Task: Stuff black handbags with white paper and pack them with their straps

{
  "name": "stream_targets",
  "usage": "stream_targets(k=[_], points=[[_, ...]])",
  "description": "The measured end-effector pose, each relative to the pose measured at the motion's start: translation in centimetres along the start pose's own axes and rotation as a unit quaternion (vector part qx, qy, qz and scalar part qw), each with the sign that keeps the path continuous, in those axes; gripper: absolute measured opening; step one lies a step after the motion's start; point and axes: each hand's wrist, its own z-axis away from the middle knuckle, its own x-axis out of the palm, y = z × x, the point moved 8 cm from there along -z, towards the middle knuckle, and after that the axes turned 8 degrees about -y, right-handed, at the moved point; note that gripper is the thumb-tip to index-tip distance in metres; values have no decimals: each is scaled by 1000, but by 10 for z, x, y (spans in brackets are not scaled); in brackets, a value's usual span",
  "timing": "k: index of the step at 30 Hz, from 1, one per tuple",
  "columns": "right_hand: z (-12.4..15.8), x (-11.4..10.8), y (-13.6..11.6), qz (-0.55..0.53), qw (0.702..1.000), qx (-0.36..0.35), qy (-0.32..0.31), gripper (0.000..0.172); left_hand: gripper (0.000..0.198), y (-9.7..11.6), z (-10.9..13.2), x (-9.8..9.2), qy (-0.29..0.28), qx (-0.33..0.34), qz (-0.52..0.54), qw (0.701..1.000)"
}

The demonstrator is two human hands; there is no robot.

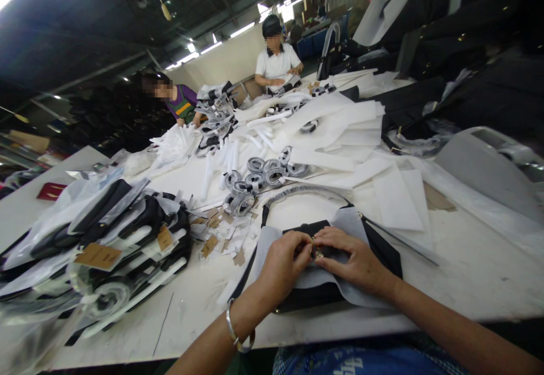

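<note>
Directly in front of me a black handbag [385,250] lies on the table, its wrapped handle [304,189] arching away from me. Pale tissue paper [355,225] is spread over the bag's front. Both hands meet at a small gold metal clasp [317,252] on the bag. My left hand [283,259], closed, pinches at the clasp from the left. From the right, my right hand [355,259] grips it between thumb and fingers. Fingertips cover part of the clasp, so its exact position is hidden.
Wrapped black bags with brown tags [100,255] are piled at left. Coiled straps [272,172] in plastic, paper scraps [221,228] and white sheets [399,196] lie beyond the handbag. Two people [278,60] work across the table; black material [480,75] is heaped at right.
</note>
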Motion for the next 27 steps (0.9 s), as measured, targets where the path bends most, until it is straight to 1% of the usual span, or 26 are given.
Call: stream_targets(k=[6,8,11,14,17,20,22,25,27], points=[[1,2,0,15,1000,-3,-15,29,9,1,-3,-1,-8,12,31,999],[1,1,-2,18,1000,-8,-13,28,9,4,-2,-2,-10,28,25,999],[-1,0,-3,25,1000,3,-8,29,12,11,0,-2,-26,71,0,997],[-2,-2,-2,29,999,22,-1,32,23,18,-2,2,-58,112,-22,992],[-2,-5,0,13,999,40,3,33,27,24,-8,3,-95,142,-42,984],[-1,-4,5,-25,998,61,1,40,24,26,-18,1,-138,143,-57,978],[0,-3,8,-59,995,76,-3,41,20,28,-25,0,-169,143,-68,973],[1,-2,11,-95,992,87,5,36,15,34,-35,1,-220,152,-86,960],[0,-2,11,-101,991,86,13,29,12,40,-42,2,-254,157,-99,949]])
